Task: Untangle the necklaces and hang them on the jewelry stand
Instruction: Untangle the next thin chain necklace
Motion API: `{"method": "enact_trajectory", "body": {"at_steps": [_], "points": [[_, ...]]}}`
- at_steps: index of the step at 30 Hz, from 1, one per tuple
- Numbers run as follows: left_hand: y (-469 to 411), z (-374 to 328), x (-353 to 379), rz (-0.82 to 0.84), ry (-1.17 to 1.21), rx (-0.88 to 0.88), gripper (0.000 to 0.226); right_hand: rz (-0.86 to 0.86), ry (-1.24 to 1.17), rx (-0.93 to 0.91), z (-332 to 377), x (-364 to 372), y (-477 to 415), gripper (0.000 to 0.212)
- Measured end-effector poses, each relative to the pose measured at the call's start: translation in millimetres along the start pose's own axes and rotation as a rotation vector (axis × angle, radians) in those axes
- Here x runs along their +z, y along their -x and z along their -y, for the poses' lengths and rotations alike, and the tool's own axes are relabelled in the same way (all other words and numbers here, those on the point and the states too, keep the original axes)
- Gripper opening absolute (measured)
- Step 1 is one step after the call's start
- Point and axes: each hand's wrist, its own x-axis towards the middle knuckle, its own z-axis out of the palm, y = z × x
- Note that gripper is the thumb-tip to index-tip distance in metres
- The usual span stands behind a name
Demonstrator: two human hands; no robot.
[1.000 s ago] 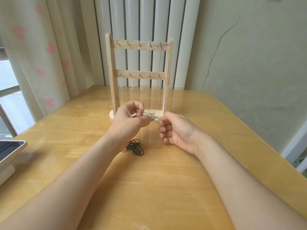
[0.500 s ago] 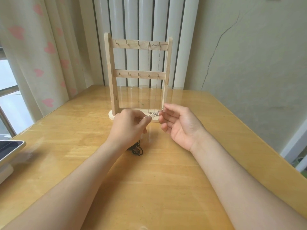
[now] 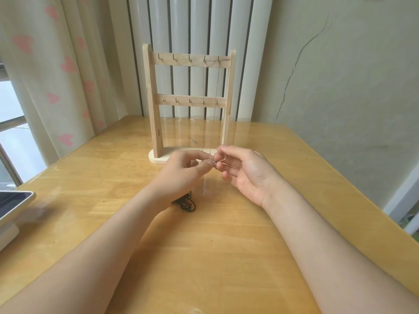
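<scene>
From the head view, one pale wooden jewelry stand with two flat crossbars is upright on the glossy yellow wooden counter, and each bar has five small metal hooks. One thin silver chain necklace hangs from the two rightmost top hooks; its two strands go almost straight down to the hands. The left hand pinches the chain's low end between thumb and curled fingers. The right hand, palm up, pinches it just beside. One tangled black cord necklace lies on the counter, partly under the left wrist.
</scene>
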Motion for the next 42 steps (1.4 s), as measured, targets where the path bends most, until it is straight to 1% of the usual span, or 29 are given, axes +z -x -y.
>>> {"method": "enact_trajectory", "body": {"at_steps": [2, 4, 6, 7, 13, 15, 17, 19, 22, 25, 27, 30, 32, 35, 39, 40, 42], "points": [[0, 0, -2, 0.02, 0.052, -0.002, 0.013, -0.022, 0.006, 0.004, 0, -1, 1, 0.012], [1, -1, -3, 0.021, 0.105, -0.02, 0.022, -0.03, 0.006, 0.011, 0, -1, 1, 0.018], [1, -2, -3, 0.018, 0.126, -0.057, 0.03, -0.024, -0.023, 0.021, 1, -1, 0, 0.019], [1, -3, -4, 0.022, 0.135, -0.075, 0.03, -0.022, -0.036, 0.024, 1, -1, 0, 0.018], [-3, 0, -5, 0.058, 0.185, -0.12, 0.029, -0.057, -0.13, 0.026, 2, 0, 1, 0.019], [-4, 1, -5, 0.064, 0.191, -0.115, 0.026, -0.07, -0.144, 0.011, 2, 0, 1, 0.019], [-4, 1, -4, 0.033, 0.184, -0.103, 0.022, -0.054, -0.147, -0.02, 3, 0, 1, 0.025], [-5, 1, -3, -0.02, 0.154, -0.087, 0.022, -0.037, -0.049, -0.072, 3, -1, 1, 0.024], [-7, 4, -2, -0.088, 0.11, -0.05, 0.027, -0.115, 0.373, -0.224, -1, 1, 1, 0.011], [-7, 7, -2, -0.143, 0.089, -0.035, 0.031, -0.162, 0.594, -0.319, -7, 3, 0, 0.014], [-8, 8, -2, -0.16, 0.083, -0.035, 0.03, -0.139, 0.64, -0.335, -9, 4, 0, 0.011], [-8, 7, -2, -0.155, 0.049, -0.007, 0.028, -0.122, 0.605, -0.333, -10, 4, -1, 0.005], [-7, 6, -2, -0.149, 0.027, 0.01, 0.027, -0.123, 0.598, -0.334, -9, 3, -1, 0.007], [-5, 6, -1, -0.11, -0.093, 0.059, 0.026, -0.121, 0.655, -0.345, -10, 0, -4, 0.008], [-3, 10, 4, -0.11, -0.546, 0.128, 0.026, -0.091, 0.667, -0.269, -10, -1, -5, 0.013], [-2, 10, 6, -0.114, -0.605, 0.131, 0.025, -0.075, 0.652, -0.248, -10, -1, -4, 0.014], [-1, 9, 8, -0.124, -0.649, 0.135, 0.025, -0.058, 0.615, -0.225, -9, -1, -3, 0.015]]}}
